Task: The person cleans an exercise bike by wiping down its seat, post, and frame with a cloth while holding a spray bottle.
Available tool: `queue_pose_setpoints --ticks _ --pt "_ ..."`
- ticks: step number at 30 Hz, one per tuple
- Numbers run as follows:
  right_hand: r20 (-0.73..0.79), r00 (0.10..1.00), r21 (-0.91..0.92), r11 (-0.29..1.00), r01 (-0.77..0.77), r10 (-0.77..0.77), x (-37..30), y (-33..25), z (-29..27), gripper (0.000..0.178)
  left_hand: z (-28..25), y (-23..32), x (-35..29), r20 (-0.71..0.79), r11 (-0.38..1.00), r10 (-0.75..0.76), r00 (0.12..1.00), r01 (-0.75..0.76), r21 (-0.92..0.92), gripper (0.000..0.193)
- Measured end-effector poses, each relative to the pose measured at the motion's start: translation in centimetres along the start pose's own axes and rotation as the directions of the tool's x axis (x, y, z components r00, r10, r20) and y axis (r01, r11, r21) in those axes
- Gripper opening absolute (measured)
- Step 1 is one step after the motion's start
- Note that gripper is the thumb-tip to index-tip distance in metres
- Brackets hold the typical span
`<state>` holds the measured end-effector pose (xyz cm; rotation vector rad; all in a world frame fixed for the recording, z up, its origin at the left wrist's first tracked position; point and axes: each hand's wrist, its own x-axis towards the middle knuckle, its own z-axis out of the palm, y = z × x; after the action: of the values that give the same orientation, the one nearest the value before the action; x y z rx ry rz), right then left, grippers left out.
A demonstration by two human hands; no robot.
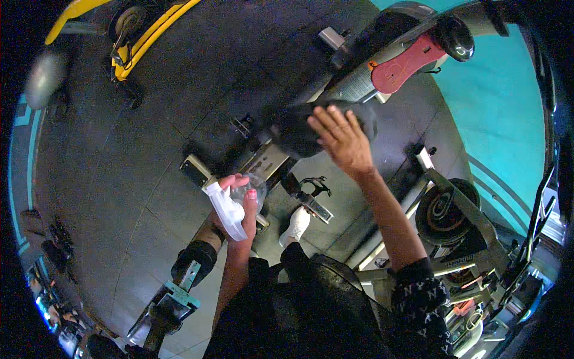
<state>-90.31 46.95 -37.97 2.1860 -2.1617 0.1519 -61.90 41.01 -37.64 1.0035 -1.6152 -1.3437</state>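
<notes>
My left hand (244,218) is closed around a clear rounded bottle (256,188) with a white plastic top that looks like a spray head (225,210). Below and ahead of it runs the pale metal frame of an exercise machine (263,164). My right hand (344,140) lies flat with fingers stretched out, over a rounded black pad (296,128) on that machine. Blur around the pad hides whether the palm presses on it. Nothing shows between the right fingers.
Beyond the pad is a red panel (403,63) on the same machine. A yellow frame (155,39) stands at the far left, another wheeled machine (448,212) at the right. A black post with a teal bracket (182,293) is near my left side. My white shoe (296,224) rests on dark floor tiles.
</notes>
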Motion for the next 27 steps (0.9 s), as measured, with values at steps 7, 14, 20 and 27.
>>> queue_pose_setpoints --ticks 7,14,20,27 --pt "-0.240 0.951 -0.127 0.964 -0.232 0.197 3.0 4.9 -5.8 0.056 -0.6 -1.5 0.0 0.008 0.997 0.074 0.997 -0.074 -0.017 0.047" --pt "-0.371 0.884 0.063 0.957 -0.283 0.286 4.0 2.1 -3.4 0.057 0.8 0.8 -0.2 -0.062 0.998 0.055 0.997 -0.053 0.037 0.045" --pt "-0.008 0.998 -0.028 0.998 -0.056 0.055 1.0 -2.1 1.3 0.057 1.6 0.6 -0.4 0.015 0.978 0.163 0.987 -0.163 0.128 0.037" --pt "-0.020 0.997 0.117 0.991 0.071 -0.069 1.0 -1.8 0.9 0.050 1.7 0.7 -0.4 -0.038 0.971 0.201 0.979 -0.194 0.142 0.035"
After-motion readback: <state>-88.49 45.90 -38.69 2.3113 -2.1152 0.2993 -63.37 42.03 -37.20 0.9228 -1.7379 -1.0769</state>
